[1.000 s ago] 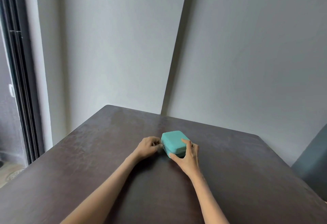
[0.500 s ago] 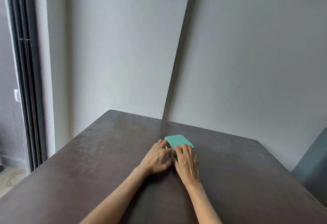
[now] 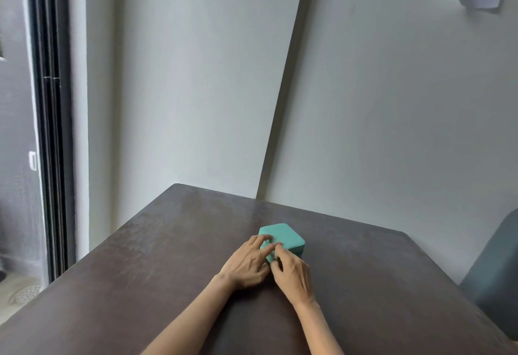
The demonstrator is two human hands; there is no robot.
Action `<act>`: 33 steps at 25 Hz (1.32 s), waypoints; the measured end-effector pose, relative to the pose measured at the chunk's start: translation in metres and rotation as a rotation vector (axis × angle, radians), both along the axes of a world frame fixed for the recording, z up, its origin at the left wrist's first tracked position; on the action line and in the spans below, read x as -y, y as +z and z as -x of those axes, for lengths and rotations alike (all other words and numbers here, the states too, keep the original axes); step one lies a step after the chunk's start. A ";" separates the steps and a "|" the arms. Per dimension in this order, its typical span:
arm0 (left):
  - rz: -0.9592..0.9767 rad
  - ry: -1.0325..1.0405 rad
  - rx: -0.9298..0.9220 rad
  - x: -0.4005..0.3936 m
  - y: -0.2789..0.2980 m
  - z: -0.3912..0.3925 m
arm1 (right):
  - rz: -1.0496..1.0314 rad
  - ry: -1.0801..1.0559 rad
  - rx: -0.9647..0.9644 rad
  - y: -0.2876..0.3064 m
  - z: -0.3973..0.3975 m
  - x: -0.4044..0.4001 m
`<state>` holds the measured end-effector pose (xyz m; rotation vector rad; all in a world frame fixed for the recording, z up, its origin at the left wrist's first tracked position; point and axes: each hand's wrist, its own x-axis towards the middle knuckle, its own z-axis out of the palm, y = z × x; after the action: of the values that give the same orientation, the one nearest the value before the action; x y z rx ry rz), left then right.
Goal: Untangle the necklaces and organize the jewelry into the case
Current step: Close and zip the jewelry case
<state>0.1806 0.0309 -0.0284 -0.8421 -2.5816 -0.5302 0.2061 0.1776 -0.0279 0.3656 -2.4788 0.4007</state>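
A closed teal jewelry case [image 3: 283, 238] sits on the dark brown table [image 3: 140, 284], a little toward 1 o'clock from the table's middle and well short of the far edge. Both hands meet at the case's near corner, at its 6 o'clock side. The left hand [image 3: 246, 263] lies over the case from 7 o'clock, its fingers [image 3: 262, 241] stretched nearly straight and resting on the lid. The right hand [image 3: 293, 273] comes in from 5 o'clock with its fingers curled, the tips pinching something small and dark at the case's near edge; what it is cannot be made out. Both forearms are bare. At 3 o'clock beyond the table's edge stands a grey-blue chair [image 3: 496, 276]. Pale walls rise behind at 12 o'clock.
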 end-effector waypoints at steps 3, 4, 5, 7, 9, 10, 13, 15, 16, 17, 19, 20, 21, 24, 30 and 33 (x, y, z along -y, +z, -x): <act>-0.027 0.001 -0.005 0.000 -0.004 0.003 | 0.032 0.007 0.095 0.000 0.001 -0.002; -0.035 0.001 -0.010 0.000 -0.005 0.004 | 0.056 0.023 0.100 0.000 0.001 -0.003; -0.037 0.001 -0.019 -0.001 -0.005 0.006 | 0.078 0.038 0.098 -0.001 0.001 -0.004; -0.042 -0.007 -0.027 -0.001 -0.005 0.009 | 0.085 0.055 0.080 -0.002 0.001 -0.004; -0.075 -0.020 -0.020 0.001 -0.004 0.010 | 0.024 0.053 0.046 -0.002 0.000 -0.002; -0.099 -0.026 -0.013 0.002 -0.004 0.010 | -0.016 0.043 0.024 -0.003 0.000 -0.001; -0.170 -0.033 0.013 0.001 -0.004 0.008 | -0.107 0.004 0.005 -0.006 0.002 0.000; -0.179 -0.018 0.023 -0.003 -0.003 0.007 | -0.062 -0.008 0.001 -0.008 0.004 0.000; -0.184 -0.009 0.018 -0.005 -0.002 0.006 | -0.043 -0.014 -0.008 -0.009 0.004 0.000; -0.196 -0.001 0.013 -0.006 -0.001 0.007 | -0.051 -0.025 -0.030 -0.009 0.004 0.000; -0.226 0.015 0.016 -0.009 -0.001 0.008 | -0.058 -0.052 -0.027 -0.005 0.001 0.003; -0.236 0.019 0.022 -0.009 -0.001 0.008 | -0.025 -0.067 0.011 -0.003 -0.001 0.004; -0.246 0.020 0.028 -0.009 -0.001 0.008 | 0.022 -0.090 0.039 -0.001 -0.002 0.005; -0.267 0.021 0.033 -0.009 -0.001 0.010 | 0.140 -0.237 0.136 0.000 -0.003 0.007; -0.256 0.047 0.028 -0.011 0.003 0.006 | 0.161 -0.216 0.113 0.001 -0.010 0.013; -0.180 0.088 0.012 -0.013 0.004 0.007 | 0.156 -0.138 0.097 0.000 -0.010 -0.001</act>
<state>0.1741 0.0442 -0.0241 -0.6633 -2.5223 -0.7304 0.2166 0.1790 -0.0283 0.1135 -2.5274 0.5620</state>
